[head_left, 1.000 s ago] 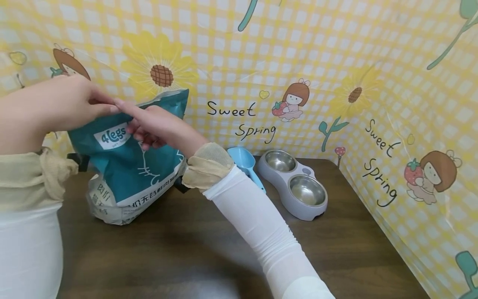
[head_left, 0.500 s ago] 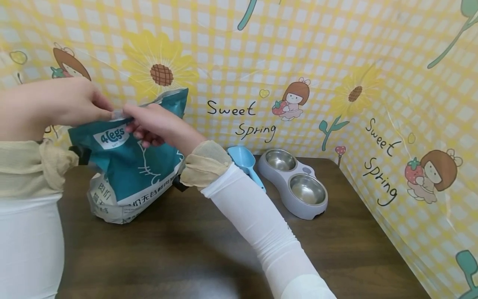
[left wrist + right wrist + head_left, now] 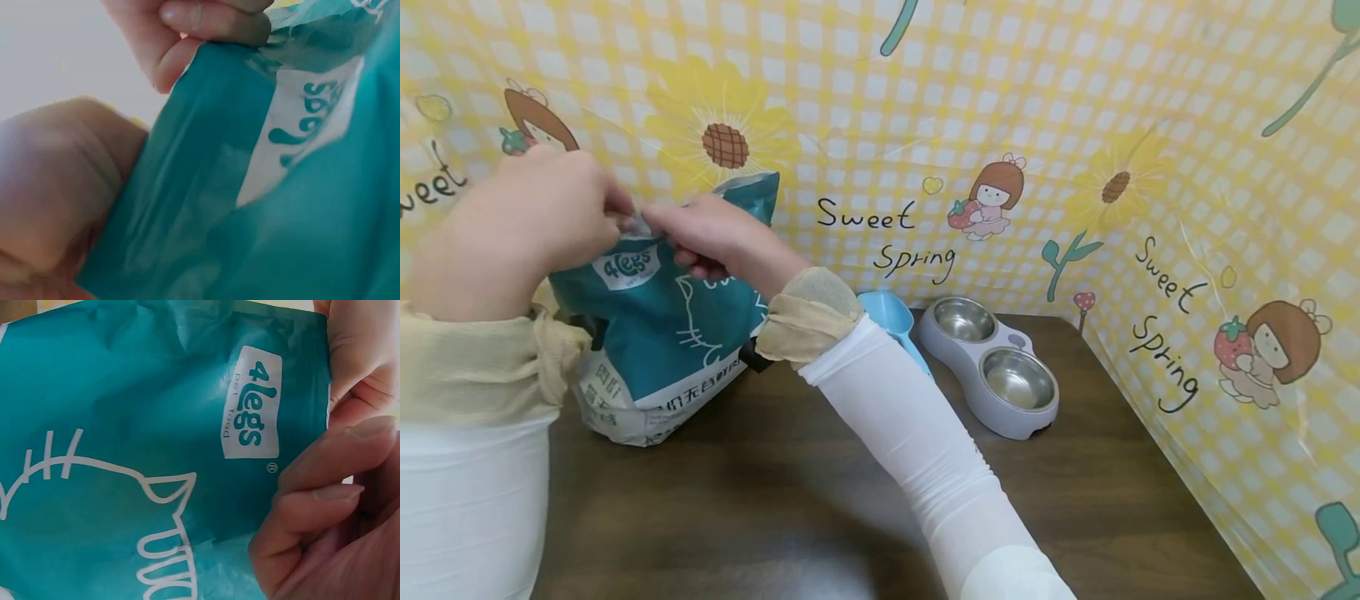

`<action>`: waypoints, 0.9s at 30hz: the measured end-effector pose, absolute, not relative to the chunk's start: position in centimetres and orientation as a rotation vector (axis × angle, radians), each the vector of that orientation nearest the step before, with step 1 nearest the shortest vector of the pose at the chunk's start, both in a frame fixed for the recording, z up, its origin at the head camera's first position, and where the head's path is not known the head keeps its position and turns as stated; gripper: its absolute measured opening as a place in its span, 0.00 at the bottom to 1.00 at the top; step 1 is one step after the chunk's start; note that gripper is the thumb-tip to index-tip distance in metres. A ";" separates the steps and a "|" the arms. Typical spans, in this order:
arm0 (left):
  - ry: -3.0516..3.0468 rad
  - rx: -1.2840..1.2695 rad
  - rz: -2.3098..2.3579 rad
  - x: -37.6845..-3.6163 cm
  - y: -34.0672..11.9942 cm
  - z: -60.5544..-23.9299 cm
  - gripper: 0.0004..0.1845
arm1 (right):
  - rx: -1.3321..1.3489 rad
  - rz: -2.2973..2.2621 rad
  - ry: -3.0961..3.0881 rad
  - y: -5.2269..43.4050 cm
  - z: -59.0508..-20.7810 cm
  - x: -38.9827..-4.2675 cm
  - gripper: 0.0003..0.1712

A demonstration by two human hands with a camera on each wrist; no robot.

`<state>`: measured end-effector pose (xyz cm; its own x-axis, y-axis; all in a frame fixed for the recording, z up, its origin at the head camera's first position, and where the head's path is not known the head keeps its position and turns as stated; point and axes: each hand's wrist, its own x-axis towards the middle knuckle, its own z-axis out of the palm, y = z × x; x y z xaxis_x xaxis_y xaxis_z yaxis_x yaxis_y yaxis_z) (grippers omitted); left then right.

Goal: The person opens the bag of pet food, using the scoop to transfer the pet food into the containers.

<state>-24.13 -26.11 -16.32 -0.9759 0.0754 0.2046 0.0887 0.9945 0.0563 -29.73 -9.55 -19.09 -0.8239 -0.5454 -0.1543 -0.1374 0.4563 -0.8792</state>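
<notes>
Nearest, both sleeved arms reach over the dark surface point(image 3: 790, 500) to the teal pet food bag point(image 3: 662, 325), which stands upright at the left. The left hand point(image 3: 527, 221) and the right hand point(image 3: 711, 237) each pinch the bag's top edge, fingertips almost meeting. The top looks only just started, not yet spread open, so opening appears left to do. Further right, a blue scoop point(image 3: 891, 321) and a double bowl point(image 3: 992, 367) sit untouched and empty by the patterned backdrop.
</notes>
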 end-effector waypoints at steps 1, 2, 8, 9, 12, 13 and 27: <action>-2.916 -0.089 -0.101 -24.0 -25.9 -16.3 0.13 | -0.571 -1.314 2.306 -9.5 -18.9 -29.7 0.33; -2.899 -0.064 -0.107 -23.9 -25.8 -16.2 0.13 | -0.569 -1.293 2.320 -9.4 -18.8 -29.7 0.33; -2.848 0.020 -0.148 -23.5 -25.3 -16.0 0.13 | -0.584 -1.162 2.359 -8.6 -18.4 -29.7 0.32; -2.848 0.037 -0.160 -23.5 -25.2 -15.9 0.14 | -0.589 -1.153 2.358 -8.6 -18.4 -29.6 0.32; -2.841 0.086 -0.191 -23.3 -25.1 -16.0 0.17 | -0.606 -1.125 2.358 -8.5 -18.4 -29.6 0.32; -2.838 0.106 -0.206 -23.3 -25.1 -16.0 0.17 | -0.613 -1.116 2.356 -8.5 -18.4 -29.5 0.32; -2.972 0.208 -0.234 -22.8 -24.6 -15.3 0.22 | -0.622 -1.130 2.298 -8.5 -18.7 -29.4 0.35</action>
